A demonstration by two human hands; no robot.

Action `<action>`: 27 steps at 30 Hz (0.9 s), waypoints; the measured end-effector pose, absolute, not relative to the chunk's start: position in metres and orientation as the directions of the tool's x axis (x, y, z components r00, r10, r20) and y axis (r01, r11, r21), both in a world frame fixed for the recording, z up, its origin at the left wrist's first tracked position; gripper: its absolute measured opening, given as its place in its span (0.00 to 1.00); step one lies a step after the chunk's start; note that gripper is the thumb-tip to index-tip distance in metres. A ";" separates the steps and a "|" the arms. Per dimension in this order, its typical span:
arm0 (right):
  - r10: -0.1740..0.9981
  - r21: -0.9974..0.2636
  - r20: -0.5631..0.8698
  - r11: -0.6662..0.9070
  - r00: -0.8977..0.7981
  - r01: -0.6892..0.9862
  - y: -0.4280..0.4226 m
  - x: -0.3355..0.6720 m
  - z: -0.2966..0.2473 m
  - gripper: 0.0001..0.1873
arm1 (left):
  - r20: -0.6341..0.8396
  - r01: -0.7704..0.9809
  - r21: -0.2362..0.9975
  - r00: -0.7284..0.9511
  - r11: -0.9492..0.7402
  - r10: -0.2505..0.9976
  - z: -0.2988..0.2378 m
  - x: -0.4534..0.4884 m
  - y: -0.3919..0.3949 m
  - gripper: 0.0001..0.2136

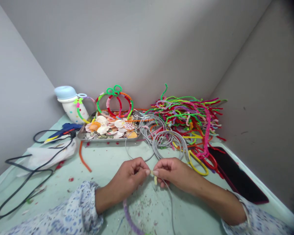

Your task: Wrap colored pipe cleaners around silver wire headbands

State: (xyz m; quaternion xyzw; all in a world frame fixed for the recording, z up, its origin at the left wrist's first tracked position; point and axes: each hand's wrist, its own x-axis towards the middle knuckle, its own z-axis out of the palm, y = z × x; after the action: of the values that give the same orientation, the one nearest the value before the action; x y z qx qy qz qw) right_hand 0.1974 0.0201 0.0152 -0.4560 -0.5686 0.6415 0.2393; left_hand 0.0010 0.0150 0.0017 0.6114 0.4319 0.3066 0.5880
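Observation:
My left hand [132, 176] and my right hand [173, 173] meet fingertip to fingertip over the table's middle, each pinched closed. Between them is a short pale yellow strip [155, 180], which looks like a pipe cleaner; its end hangs below my right fingers. A thin grey wire [171, 205] runs from under my right hand to the bottom edge. Below my left hand curves a purple fuzzy pipe-cleaner length [129, 218], its upper end hidden by the hand. Just beyond my fingers lie coils of grey wire [170, 145].
A metal tray [107, 139] of seashells stands at the back, with pipe-cleaner hoops [132, 106] upright on it. Right of it is a heap of coloured pipe cleaners [186, 114]. A phone [240, 176] lies at right. At left are a white bottle [73, 109] and a black cable [26, 176].

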 end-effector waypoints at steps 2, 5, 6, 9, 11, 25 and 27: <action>0.845 -0.946 -0.276 -0.153 -0.458 0.287 0.018 0.198 0.016 0.09 | -0.148 0.167 0.983 0.439 0.081 0.886 0.001 0.001 0.015 0.08; 0.883 -0.885 -0.150 0.080 -0.444 0.458 0.015 0.198 0.018 0.09 | -0.171 0.169 0.980 0.431 0.107 0.886 0.001 0.002 0.015 0.08; 0.887 -0.840 -0.085 0.181 -0.455 0.511 0.014 0.197 0.019 0.10 | -0.179 0.171 0.979 0.429 0.115 0.885 0.001 0.002 0.015 0.08; 0.838 -0.665 0.093 0.454 -0.537 0.593 0.012 0.196 0.020 0.10 | -0.193 0.180 0.976 0.424 0.126 0.885 0.002 0.002 0.016 0.08; 0.795 -0.550 0.159 0.564 -0.585 0.616 0.010 0.195 0.018 0.11 | -0.195 0.181 0.975 0.423 0.128 0.885 0.002 0.002 0.016 0.08; 0.887 -0.766 0.133 0.375 -0.442 0.522 0.016 0.201 0.018 0.15 | -0.190 0.053 0.981 0.425 0.185 0.885 0.006 0.001 0.020 0.09; 0.941 -0.906 -0.005 0.139 -0.339 0.400 0.024 0.203 0.018 0.16 | -0.183 -0.001 0.980 0.414 0.201 0.892 0.008 -0.001 0.021 0.10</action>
State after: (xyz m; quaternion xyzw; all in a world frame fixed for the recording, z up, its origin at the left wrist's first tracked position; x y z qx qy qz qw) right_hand 0.2033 0.0238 0.0180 -0.4862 -0.6892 0.4408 0.3070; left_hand -0.0005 0.0214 0.0078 0.5312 0.4193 0.3424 0.6518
